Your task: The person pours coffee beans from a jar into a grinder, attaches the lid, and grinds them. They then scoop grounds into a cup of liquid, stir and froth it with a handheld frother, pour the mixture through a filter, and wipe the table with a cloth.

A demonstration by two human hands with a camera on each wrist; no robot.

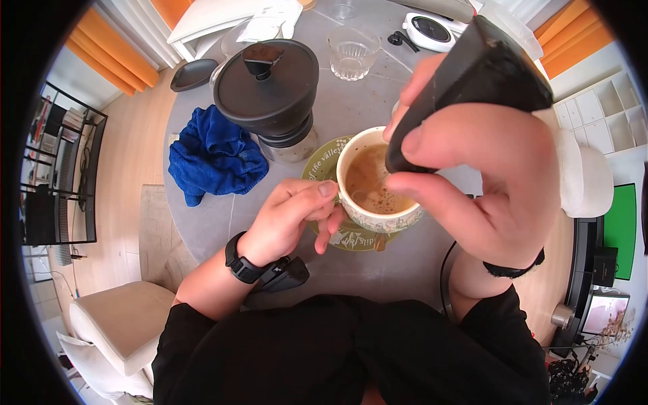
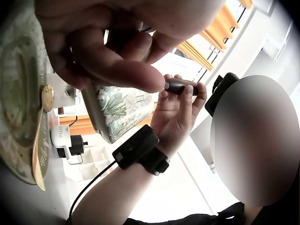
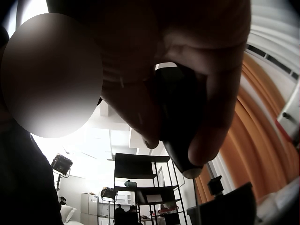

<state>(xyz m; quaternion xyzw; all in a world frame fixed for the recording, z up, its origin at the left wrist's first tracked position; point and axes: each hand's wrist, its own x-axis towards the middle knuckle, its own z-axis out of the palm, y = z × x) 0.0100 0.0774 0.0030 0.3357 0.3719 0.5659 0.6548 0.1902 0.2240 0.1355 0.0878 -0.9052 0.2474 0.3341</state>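
My right hand (image 1: 503, 175) grips a black handheld milk frother (image 1: 476, 74), thumb and fingers pinching its tapered lower end over a flowered cup (image 1: 385, 223). A thin metal shaft (image 3: 196, 197) leaves the frother's tip in the right wrist view. Light brown, bubbly coffee (image 1: 370, 179) fills part of the cup. At the cup's left side my left hand (image 1: 290, 212) holds it, thumb at the wall near the rim and fingers curled. In the left wrist view the cup's base hangs above a green saucer (image 1: 327, 152), where a wooden spoon (image 2: 40, 154) lies.
Left of the cup stand a black lidded coffee maker (image 1: 266, 88) and a crumpled blue cloth (image 1: 212, 158). Farther back are a clear glass (image 1: 352, 57), a white round device (image 1: 430, 30) and a small black dish (image 1: 194, 74). The grey table (image 1: 223, 236) curves at its edge.
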